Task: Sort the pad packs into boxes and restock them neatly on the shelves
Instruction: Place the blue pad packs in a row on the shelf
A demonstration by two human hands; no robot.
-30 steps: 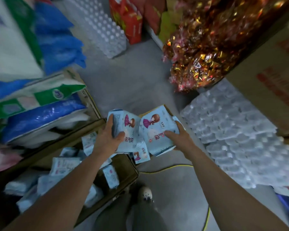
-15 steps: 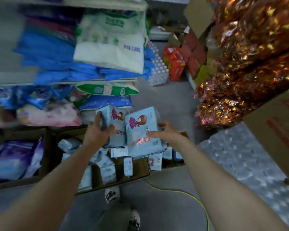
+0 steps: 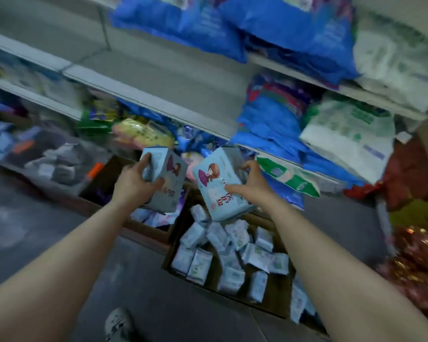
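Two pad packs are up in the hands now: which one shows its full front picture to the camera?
The pad pack in the right hand: its printed front faces us. The left hand pack shows mostly its edge.

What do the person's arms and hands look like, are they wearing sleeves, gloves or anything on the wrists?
Both forearms are bare as far as the frame shows: no sleeves, no gloves. The left hand and right hand show no rings, watch or wristband that I can make out. The picture is slightly blurred, so small marks could be missed.
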